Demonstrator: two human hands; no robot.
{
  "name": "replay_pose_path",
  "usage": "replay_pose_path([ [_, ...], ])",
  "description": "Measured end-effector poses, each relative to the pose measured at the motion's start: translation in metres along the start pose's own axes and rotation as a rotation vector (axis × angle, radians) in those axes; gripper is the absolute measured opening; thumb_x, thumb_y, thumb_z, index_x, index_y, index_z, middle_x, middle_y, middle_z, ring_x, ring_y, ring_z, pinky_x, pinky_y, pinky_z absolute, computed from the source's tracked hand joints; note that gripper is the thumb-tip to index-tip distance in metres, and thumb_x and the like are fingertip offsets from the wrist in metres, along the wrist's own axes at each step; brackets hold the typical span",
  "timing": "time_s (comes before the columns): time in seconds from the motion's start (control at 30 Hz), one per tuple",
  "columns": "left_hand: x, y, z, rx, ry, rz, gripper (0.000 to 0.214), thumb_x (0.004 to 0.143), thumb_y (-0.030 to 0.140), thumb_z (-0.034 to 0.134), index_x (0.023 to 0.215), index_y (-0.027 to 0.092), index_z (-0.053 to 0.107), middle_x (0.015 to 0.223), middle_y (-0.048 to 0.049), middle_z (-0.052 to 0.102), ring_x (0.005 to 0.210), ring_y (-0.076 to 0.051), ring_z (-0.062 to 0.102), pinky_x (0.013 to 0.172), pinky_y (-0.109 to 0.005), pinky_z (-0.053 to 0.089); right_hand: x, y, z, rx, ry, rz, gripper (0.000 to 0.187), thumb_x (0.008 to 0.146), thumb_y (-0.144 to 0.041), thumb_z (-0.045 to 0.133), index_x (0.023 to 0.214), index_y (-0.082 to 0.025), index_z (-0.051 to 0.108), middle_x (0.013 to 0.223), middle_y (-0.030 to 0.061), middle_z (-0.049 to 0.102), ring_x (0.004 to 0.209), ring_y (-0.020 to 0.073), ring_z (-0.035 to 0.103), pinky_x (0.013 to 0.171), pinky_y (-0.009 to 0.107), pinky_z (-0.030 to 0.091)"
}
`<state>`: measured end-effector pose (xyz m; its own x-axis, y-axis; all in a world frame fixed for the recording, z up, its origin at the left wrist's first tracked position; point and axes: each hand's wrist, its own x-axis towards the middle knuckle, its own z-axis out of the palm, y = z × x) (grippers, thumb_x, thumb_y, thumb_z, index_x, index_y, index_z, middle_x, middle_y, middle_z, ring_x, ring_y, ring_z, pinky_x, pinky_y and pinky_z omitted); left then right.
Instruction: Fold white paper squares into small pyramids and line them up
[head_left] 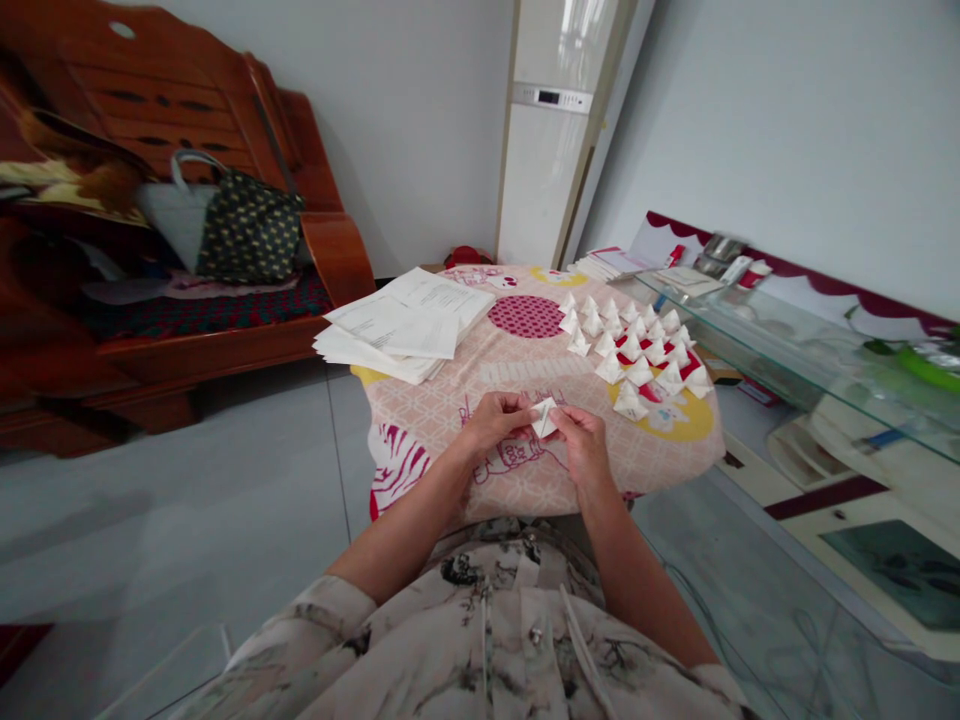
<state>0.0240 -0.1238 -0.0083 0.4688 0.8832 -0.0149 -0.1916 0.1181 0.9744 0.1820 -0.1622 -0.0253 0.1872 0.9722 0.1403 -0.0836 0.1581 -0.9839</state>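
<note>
Paper (544,419) | between left hand (498,420) and right hand (585,440), touching both, neither nearer | each hand pinched closed on one side | no clear long axis

Left hand (495,420), right hand (589,440), fingers (568,420) pinched, 2 forearms (416,520) converging

A dark patterned bag (251,230) is sitting beside a pale bag (176,215) on a carved wooden bench (150,90). A tall white unit (541,180) is standing near the wall (420,120), while metal containers (720,250) are resting on a glass shelf (795,340) at right.
</note>
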Motion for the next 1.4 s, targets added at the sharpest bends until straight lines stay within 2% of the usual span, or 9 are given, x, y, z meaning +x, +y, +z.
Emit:
replay_pose_path([
  [0.27, 0.001, -0.004, 0.006, 0.059, 0.081, 0.093, 0.038, 0.066, 0.047, 0.083, 0.065, 0.014, 0.065, 0.053, -0.0004, 0.061, 0.045, -0.008, 0.05, 0.045, -0.018, 0.036, 0.001, 0.005, -0.002, -0.045, 0.063, -0.093, 0.03, 0.078, -0.044, 0.07, 0.062, -0.019, 0.066, 0.061, -0.0017, 0.06, 0.059, 0.0144, 0.053, 0.062, 0.027, 0.046],
  [0.43, 0.002, -0.005, 0.008, 0.05, 0.124, 0.129, 0.038, 0.064, 0.046, 0.083, 0.06, 0.014, 0.063, 0.051, 0.0005, 0.058, 0.044, -0.007, 0.047, 0.044, -0.019, 0.034, -0.001, 0.004, -0.002, -0.041, 0.077, -0.08, 0.03, 0.077, -0.045, 0.07, 0.062, -0.019, 0.066, 0.059, -0.0015, 0.06, 0.057, 0.0151, 0.053, 0.059, 0.028, 0.047],
  [0.6, 0.006, -0.007, 0.007, 0.083, 0.044, 0.06, 0.041, 0.069, 0.052, 0.078, 0.064, 0.015, 0.062, 0.057, -0.0022, 0.064, 0.047, -0.01, 0.055, 0.048, -0.021, 0.041, -0.003, -0.003, 0.001, -0.019, 0.08, -0.058, 0.029, 0.078, -0.045, 0.067, 0.066, -0.019, 0.069, 0.06, 0.0006, 0.064, 0.055, 0.0163, 0.056, 0.054, 0.028, 0.047],
  [0.67, 0.007, -0.009, 0.007, 0.161, 0.019, 0.056, 0.043, 0.072, 0.055, 0.074, 0.065, 0.014, 0.063, 0.056, -0.0029, 0.064, 0.046, -0.01, 0.055, 0.046, -0.02, 0.038, -0.004, -0.005, 0.002, 0.017, 0.093, -0.054, 0.027, 0.077, -0.043, 0.069, 0.067, -0.018, 0.07, 0.059, 0.0005, 0.064, 0.052, 0.015, 0.056, 0.051, 0.027, 0.046],
  [0.83, 0.006, -0.012, 0.008, 0.366, 0.095, 0.151, 0.046, 0.078, 0.056, 0.068, 0.059, 0.015, 0.06, 0.048, 0.0003, 0.056, 0.041, -0.007, 0.044, 0.042, -0.02, 0.029, -0.005, -0.006, 0.004, 0.079, 0.137, -0.002, 0.027, 0.074, -0.041, 0.072, 0.061, -0.018, 0.066, 0.048, -0.0022, 0.057, 0.04, 0.0104, 0.046, 0.042, 0.024, 0.037],
  [0.9, 0.005, -0.014, 0.009, 0.329, 0.094, 0.137, 0.046, 0.079, 0.056, 0.068, 0.06, 0.015, 0.06, 0.049, -0.0001, 0.057, 0.041, -0.008, 0.046, 0.042, -0.02, 0.03, -0.005, -0.007, 0.004, 0.081, 0.148, 0.002, 0.029, 0.073, -0.041, 0.072, 0.058, -0.018, 0.063, 0.044, -0.0031, 0.053, 0.038, 0.0096, 0.044, 0.04, 0.023, 0.035],
  [1.1, 0.004, -0.017, 0.012, 0.18, -0.038, 0.056, 0.043, 0.077, 0.055, 0.071, 0.066, 0.015, 0.061, 0.056, -0.0028, 0.063, 0.045, -0.01, 0.055, 0.046, -0.021, 0.039, -0.005, -0.005, 0.004, 0.074, 0.16, -0.009, 0.032, 0.074, -0.042, 0.071, 0.056, -0.018, 0.06, 0.042, -0.0042, 0.051, 0.037, 0.0087, 0.043, 0.04, 0.022, 0.033],
  [1.27, 0.004, -0.017, 0.014, 0.338, 0.033, 0.094, 0.042, 0.082, 0.048, 0.065, 0.059, 0.014, 0.057, 0.047, 0.0023, 0.052, 0.039, -0.005, 0.041, 0.042, -0.018, 0.028, -0.004, -0.003, 0.004, 0.064, 0.188, -0.002, 0.033, 0.074, -0.043, 0.071, 0.057, -0.018, 0.059, 0.042, -0.0041, 0.052, 0.038, 0.0084, 0.044, 0.041, 0.022, 0.033],
  [1.4, 0.005, -0.017, 0.016, 0.25, 0.008, 0.082, 0.044, 0.082, 0.054, 0.064, 0.063, 0.015, 0.056, 0.051, 0.0017, 0.055, 0.041, -0.006, 0.046, 0.042, -0.018, 0.033, -0.004, -0.004, 0.004, 0.088, 0.191, 0.001, 0.033, 0.074, -0.043, 0.07, 0.056, -0.018, 0.058, 0.042, -0.0041, 0.052, 0.038, 0.0081, 0.043, 0.04, 0.021, 0.033],
])
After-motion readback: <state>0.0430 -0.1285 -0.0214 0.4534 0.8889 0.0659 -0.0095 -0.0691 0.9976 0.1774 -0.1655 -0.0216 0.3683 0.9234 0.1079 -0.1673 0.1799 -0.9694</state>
